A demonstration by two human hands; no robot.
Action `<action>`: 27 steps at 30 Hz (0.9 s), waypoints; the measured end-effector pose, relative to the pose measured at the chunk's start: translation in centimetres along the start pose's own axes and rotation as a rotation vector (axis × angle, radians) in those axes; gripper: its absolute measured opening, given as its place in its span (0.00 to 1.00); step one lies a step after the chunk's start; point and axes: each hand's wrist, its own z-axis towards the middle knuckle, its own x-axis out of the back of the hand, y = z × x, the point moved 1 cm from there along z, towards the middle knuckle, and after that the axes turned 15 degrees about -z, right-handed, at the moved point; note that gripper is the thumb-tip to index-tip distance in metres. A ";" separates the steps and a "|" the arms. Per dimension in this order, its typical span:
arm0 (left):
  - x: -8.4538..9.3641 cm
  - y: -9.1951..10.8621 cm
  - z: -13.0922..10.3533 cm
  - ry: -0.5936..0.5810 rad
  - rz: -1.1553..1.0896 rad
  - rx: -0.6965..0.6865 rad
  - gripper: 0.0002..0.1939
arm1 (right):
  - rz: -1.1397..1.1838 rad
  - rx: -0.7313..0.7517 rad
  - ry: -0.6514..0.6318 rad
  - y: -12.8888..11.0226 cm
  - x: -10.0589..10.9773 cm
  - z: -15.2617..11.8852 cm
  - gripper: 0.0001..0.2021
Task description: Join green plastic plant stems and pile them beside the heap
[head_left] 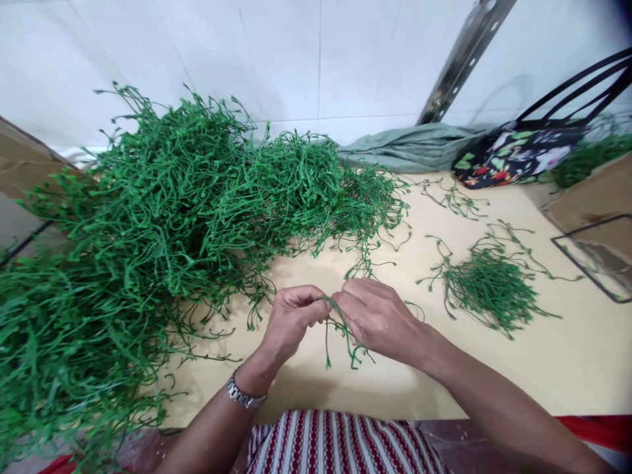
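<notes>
Near the table's front edge my two hands meet over a few thin green plastic-looking stems (344, 322). My left hand (296, 315), with a metal watch (243, 394) on its wrist, pinches the stems between thumb and forefinger. My right hand (378, 315) is closed on the same stems just beside it, and its fingertips are partly hidden. Loose ends with small knobbed tips hang below both hands. A large tangled heap of green stems (197, 191) spreads to the left and behind. A smaller pile of stems (494, 286) lies to the right.
The pale yellow table (557, 355) stands against a white panelled wall (276, 59). At the back right are a grey-green cloth (409, 148), a floral bag (518, 155) and a metal post (464, 62). Cardboard boxes flank the table, one at right (592, 197), another at left (29, 158).
</notes>
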 end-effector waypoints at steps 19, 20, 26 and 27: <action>1.1 0.7 0.3 0.079 -0.415 0.040 0.09 | 0.097 -0.645 -0.043 8.1 2.6 -5.5 0.12; 1.1 0.7 0.3 0.093 -0.428 0.033 0.08 | -0.142 -0.694 -0.010 9.8 3.3 -6.8 0.12; 0.4 0.9 0.7 0.132 -0.459 -0.004 0.08 | -0.649 -0.741 -0.241 14.2 4.0 -10.5 0.12; 0.0 0.9 0.8 0.124 -0.460 -0.006 0.08 | -0.557 -0.692 -0.175 13.1 3.6 -9.4 0.12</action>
